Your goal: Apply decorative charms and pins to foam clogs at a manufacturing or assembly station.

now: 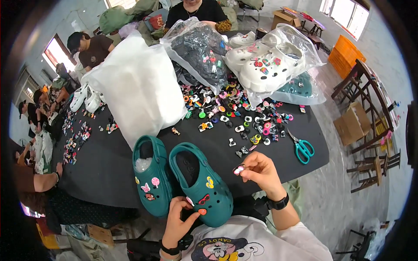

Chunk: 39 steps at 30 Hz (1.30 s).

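Observation:
My right hand is raised over the table's near edge, pinching a small white, red and dark shoe charm between thumb and fingertips. My left hand is closed on the side of a teal clog, its thumb beside an orange-red charm near the toe. Red sunglasses and yellow flip-flop charms also sit on this clog, and a pinkish one shows by my fingers. To its left lies the matching teal clog, bearing several charms, including a pink bow and a lollipop. Clear plastic shows inside its opening.
Loose charms lie scattered across the black table. Teal-handled scissors rest near its right edge. A large white bag and bagged white clogs stand behind. Co-workers sit at the far side and left.

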Available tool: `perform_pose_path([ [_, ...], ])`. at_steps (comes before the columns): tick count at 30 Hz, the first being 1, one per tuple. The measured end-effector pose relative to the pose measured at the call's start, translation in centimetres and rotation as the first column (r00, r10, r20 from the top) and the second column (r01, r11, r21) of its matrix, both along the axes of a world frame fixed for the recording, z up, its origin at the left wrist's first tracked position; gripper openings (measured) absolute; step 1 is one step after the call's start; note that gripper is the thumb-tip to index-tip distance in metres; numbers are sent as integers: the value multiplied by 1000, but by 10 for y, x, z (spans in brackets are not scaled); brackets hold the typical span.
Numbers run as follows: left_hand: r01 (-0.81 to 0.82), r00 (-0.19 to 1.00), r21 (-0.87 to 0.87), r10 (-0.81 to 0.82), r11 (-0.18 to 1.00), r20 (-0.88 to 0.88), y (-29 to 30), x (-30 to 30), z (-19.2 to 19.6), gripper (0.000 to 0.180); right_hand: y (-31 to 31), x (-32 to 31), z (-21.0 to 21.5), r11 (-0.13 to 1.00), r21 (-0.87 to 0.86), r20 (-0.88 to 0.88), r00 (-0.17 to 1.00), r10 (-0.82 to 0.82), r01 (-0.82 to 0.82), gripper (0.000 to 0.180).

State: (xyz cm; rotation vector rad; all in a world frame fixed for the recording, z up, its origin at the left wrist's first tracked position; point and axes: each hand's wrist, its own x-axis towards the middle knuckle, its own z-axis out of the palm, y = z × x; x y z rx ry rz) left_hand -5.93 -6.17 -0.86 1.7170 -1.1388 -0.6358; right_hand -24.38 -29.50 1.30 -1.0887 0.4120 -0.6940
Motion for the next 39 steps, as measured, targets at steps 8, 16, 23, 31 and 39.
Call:
perform_pose_path([
  [8, -19, 995, 25, 21, 1000, -94, 0, 1, -3, 32, 2, -7, -3, 998, -55, -144, 990, 8, -16, 29],
  [16, 13, 998, 76, -8, 997, -59, 1, 1, -1, 32, 6, -8, -14, 995, -73, 31, 997, 68, -65, 30],
  [23, 5, 1000, 27, -4, 1000, -15, -1, 2, -2, 33, 11, -8, -16, 994, -87, 26, 997, 75, -73, 29],
  [31, 9, 1000, 15, -9, 1000, 11, 0, 2, -2, 32, 19, -11, -13, 991, -62, -67, 991, 113, -117, 27],
  [39, 30, 999, 18, -31, 999, 40, -2, 4, 2, 31, 29, -15, -15, 963, -50, -239, 939, 245, -264, 22],
])
